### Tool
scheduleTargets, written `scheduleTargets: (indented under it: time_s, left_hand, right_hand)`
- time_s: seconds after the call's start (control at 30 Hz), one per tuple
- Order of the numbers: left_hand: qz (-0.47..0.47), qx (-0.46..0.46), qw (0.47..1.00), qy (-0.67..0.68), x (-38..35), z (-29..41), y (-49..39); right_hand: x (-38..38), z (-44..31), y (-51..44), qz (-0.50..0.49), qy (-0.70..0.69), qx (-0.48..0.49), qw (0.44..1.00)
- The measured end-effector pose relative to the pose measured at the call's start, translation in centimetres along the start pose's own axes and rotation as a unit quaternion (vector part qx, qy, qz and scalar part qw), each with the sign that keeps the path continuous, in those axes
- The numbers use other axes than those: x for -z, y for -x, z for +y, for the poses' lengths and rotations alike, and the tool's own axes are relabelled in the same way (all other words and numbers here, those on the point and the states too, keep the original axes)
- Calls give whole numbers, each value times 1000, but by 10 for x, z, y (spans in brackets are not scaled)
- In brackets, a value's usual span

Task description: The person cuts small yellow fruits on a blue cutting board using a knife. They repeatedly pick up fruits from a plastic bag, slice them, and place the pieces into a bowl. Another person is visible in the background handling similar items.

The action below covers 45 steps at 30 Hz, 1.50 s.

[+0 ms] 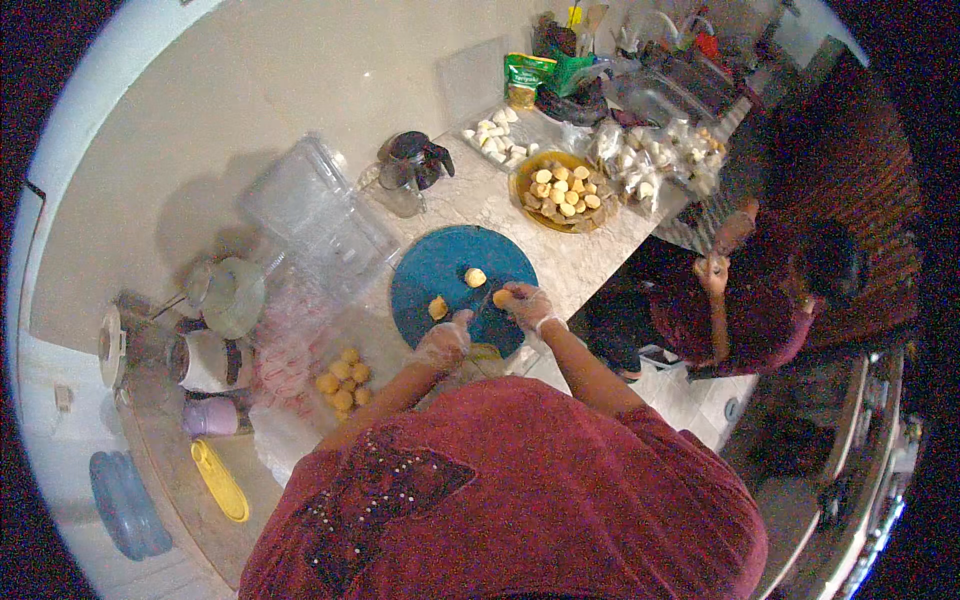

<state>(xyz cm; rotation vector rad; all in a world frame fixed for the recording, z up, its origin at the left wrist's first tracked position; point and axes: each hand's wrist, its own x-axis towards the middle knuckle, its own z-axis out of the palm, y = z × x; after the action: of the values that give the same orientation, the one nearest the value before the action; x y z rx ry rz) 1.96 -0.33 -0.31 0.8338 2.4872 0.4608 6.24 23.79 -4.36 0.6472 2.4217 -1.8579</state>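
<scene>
On a round blue cutting board (420, 262), both my hands work in clear plastic gloves. My right hand (531, 306) pinches a small orange-yellow ball (502, 298) at the board's right side. My left hand (444, 343) is closed at the near edge of the board. A thin, blurred blade, apparently of a knife (480, 298), reaches from it towards that ball; its handle is hidden. Two more pieces lie on the board: a pale-topped one (475, 277) towards the middle and a yellowish, uneven one (438, 307) at left.
Several yellow balls (345, 379) lie left of my left arm. Beyond the board stand a yellow plate (519, 196) of cut pieces, a tray of white pieces (495, 139), wrapped bags (637, 161) and a dark-lidded jug (412, 169). Clear plastic containers (315, 202) stand left. Another person (739, 322) is at right.
</scene>
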Motion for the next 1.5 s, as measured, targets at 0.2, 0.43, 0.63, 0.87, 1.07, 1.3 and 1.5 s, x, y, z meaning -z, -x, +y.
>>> scheduleTargets:
  time_s: [0.2, 0.43, 0.63, 0.87, 1.07, 1.3, 1.5]
  left_hand:
    - [46, -43, 998, 0, -23, -10, -4]
    - [-11, -29, 999, -20, 4, 14, 3]
    - [-30, 153, 983, 100, 44, 56, 14]
    - [-89, 22, 995, -34, 65, 68, 25]
    - [-120, 32, 991, -47, 54, 66, 18]
    - [-143, 160, 975, 62, 51, 68, 3]
    - [-176, 115, 977, 28, 32, 56, -10]
  right_hand:
    - [-4, -18, -3, 66, -9, -50, 997]
    - [1, 10, -28, 48, -42, -99, 993]
    - [-19, 69, -52, 59, 0, 58, 997]
    - [-35, 90, -56, 83, 16, -20, 996]
    - [-34, 61, -39, 100, 20, 28, 994]
    - [-21, 24, -29, 41, 143, -64, 987]
    - [27, 21, -33, -23, 390, 303, 869]
